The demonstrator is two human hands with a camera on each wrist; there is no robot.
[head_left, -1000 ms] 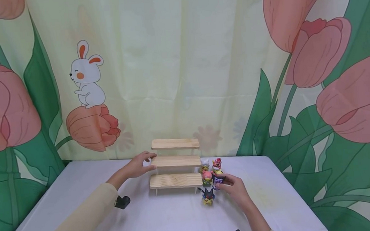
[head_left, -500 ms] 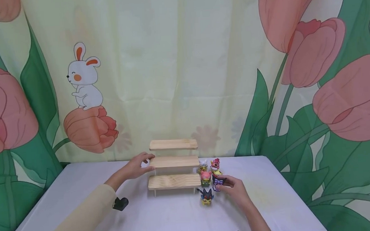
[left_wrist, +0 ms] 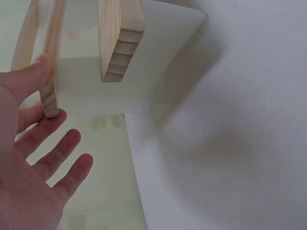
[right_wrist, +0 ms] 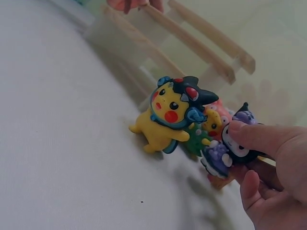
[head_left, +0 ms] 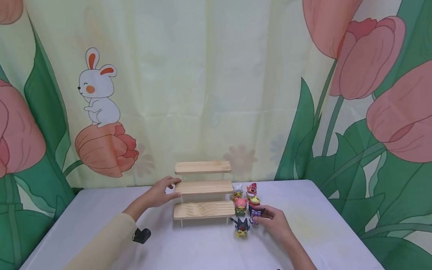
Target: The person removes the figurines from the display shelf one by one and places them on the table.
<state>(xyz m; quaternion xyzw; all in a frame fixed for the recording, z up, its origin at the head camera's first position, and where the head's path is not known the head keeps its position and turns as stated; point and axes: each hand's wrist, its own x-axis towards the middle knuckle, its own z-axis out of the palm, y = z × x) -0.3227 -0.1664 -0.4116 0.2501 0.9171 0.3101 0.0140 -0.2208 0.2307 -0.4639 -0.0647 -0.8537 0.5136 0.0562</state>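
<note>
A three-step display stand with pale wooden boards stands on the table. My left hand (head_left: 160, 193) pinches the left end of its middle board (head_left: 204, 187), thumb on one face and fingertips on the other, as the left wrist view shows. To the right of the stand, my right hand (head_left: 277, 222) holds a small purple and black figurine (right_wrist: 233, 144) between thumb and fingers. A yellow figurine in a dark eared hood (right_wrist: 160, 129) stands just left of it, in front of a pink-hooded figurine (head_left: 241, 206).
Farther back along the stand's right side are a white-topped figurine (head_left: 238, 191), a red-topped one (head_left: 252, 189) and a yellow and red one (head_left: 254, 200). A tulip-printed curtain (head_left: 198, 70) hangs behind the white-covered table (head_left: 153, 260).
The purple and black figurine has shifted slightly toward the front with my right hand, so more of the yellow and red figurine behind it shows. My left hand stays on the middle board.
</note>
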